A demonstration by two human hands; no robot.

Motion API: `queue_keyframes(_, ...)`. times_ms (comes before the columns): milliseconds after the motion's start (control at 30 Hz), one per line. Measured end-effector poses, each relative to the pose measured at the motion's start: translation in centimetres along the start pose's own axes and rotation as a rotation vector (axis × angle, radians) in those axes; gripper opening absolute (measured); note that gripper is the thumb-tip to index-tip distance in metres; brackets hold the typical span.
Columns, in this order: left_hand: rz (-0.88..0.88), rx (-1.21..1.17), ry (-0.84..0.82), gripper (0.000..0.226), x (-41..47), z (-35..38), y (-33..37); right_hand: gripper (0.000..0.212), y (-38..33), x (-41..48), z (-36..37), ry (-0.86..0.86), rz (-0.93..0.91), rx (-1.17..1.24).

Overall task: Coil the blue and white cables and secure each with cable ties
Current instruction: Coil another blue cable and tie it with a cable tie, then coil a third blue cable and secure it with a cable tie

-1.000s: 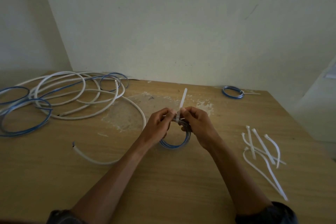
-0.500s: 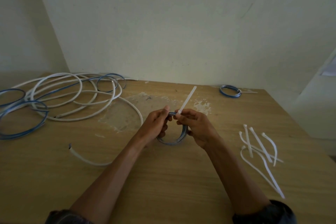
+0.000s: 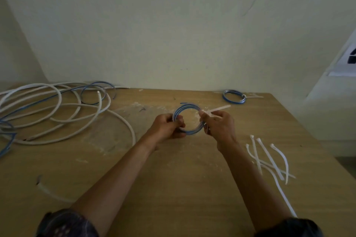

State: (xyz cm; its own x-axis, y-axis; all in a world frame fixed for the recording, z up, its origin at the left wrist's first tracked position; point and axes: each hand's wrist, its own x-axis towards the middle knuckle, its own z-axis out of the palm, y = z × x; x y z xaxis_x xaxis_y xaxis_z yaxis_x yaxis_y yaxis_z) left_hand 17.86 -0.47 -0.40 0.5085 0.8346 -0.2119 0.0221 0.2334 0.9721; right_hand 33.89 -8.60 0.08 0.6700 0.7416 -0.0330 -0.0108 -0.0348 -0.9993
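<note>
A wooden table (image 3: 173, 188), smeared whitish near its middle, meets a pale wall (image 3: 173, 34).

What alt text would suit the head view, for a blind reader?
The left hand grips a small blue cable coil while the right hand pinches a white cable tie at its right side, over a wooden table. Loose cables lie left, spare ties right.

Matt light-brown wooden table (image 3: 173, 188), finely grained, rubbed pale and chalky in patches toward the back. Smooth, faintly glossy plastic sheathing on the blue cable coil (image 3: 187, 105). Smooth white plastic for the cable tie (image 3: 219, 109) and the loose cable ties (image 3: 268, 158). Thick white cable (image 3: 60, 100) in smooth matt sheathing. Matt painted wall (image 3: 173, 34), faintly scuffed. Dark patterned cloth sleeve (image 3: 65, 223).
</note>
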Motion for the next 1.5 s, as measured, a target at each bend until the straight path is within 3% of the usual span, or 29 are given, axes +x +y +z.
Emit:
queue_keyframes(100,0.146,0.023,0.114,0.028,4.3,3.2,1.2,0.052,-0.6,4.0,-2.0,0.146,-0.024,0.046)
queue_keyframes(267,0.254,0.083,0.105,0.04,10.8,9.1,2.1,0.043,0.0,11.6,-6.5,0.335,-0.098,-0.057)
queue_keyframes(400,0.432,0.787,0.018,0.057,14.9,10.4,0.1,0.022,0.2,17.7,-10.2,0.367,-0.06,-0.178)
queue_keyframes(533,0.518,1.261,-0.019,0.068,16.9,10.1,-3.6,0.029,0.5,22.6,-12.0,0.412,-0.013,-0.279)
queue_keyframes(800,0.556,1.288,-0.017,0.065,16.8,9.8,-4.1,0.025,0.9,24.3,-11.4,0.467,-0.025,-0.609)
queue_keyframes(967,0.536,1.255,-0.05,0.062,16.4,9.7,-3.5,0.038,0.1,22.5,-11.7,0.487,-0.022,-0.617)
queue_keyframes(1067,0.55,1.21,-0.056,0.055,15.3,9.5,-2.9,0.035,0.3,19.6,-11.4,0.553,-0.11,-0.622)
queue_keyframes(1267,0.516,1.196,-0.107,0.035,10.7,7.0,-1.5,0.013,2.8,11.7,-5.1,0.271,-0.326,-0.738)
queue_keyframes(1500,0.496,1.261,-0.12,0.026,0.9,-1.2,-1.3,0.018,3.3,2.3,4.9,-0.088,-0.323,-0.822)
